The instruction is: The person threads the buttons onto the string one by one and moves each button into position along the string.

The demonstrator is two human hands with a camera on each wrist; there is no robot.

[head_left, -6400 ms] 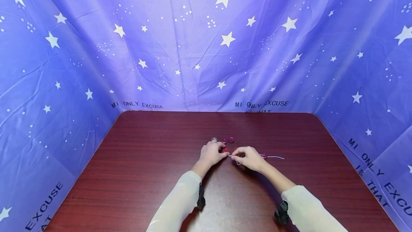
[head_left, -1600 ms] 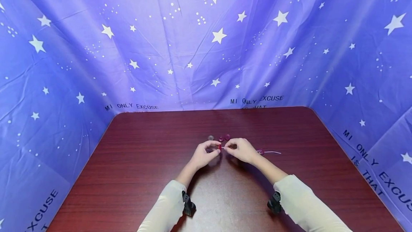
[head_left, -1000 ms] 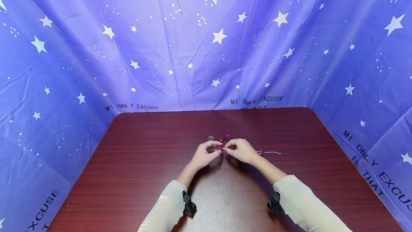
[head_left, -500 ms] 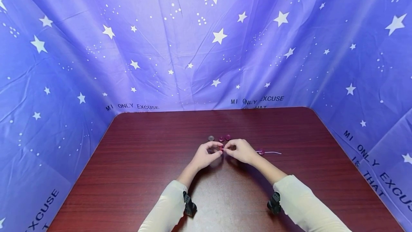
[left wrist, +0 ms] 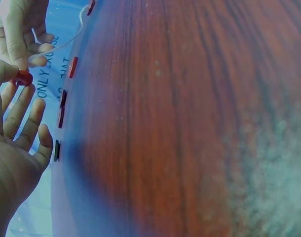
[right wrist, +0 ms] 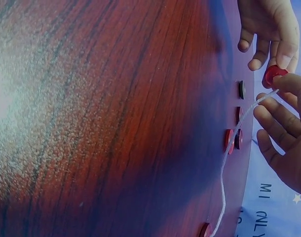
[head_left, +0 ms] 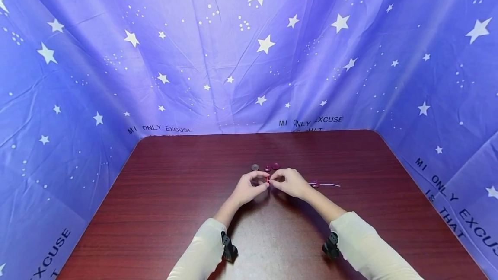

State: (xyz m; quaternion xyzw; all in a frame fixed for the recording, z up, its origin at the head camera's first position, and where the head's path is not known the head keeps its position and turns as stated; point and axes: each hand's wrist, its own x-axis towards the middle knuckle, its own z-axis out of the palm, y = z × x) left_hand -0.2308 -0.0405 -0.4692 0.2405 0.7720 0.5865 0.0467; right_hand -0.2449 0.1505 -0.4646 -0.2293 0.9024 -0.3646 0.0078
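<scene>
Left hand [head_left: 249, 186] pinches a red button [right wrist: 274, 75] on edge, just above the table [head_left: 175, 211]; right hand [head_left: 289, 182] pinches the string [right wrist: 224, 163] end at it. String trails right, lengthwise, to a threaded button [head_left: 315, 183]. Three loose buttons [head_left: 266, 167] lie just behind the hands, w/ nothing between.

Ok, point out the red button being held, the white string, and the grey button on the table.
red button [right wrist: 274, 75], right wrist view, its round face.
white string [right wrist: 223, 163], right wrist view, mid-length.
grey button [head_left: 254, 167], head view, its centre.
</scene>
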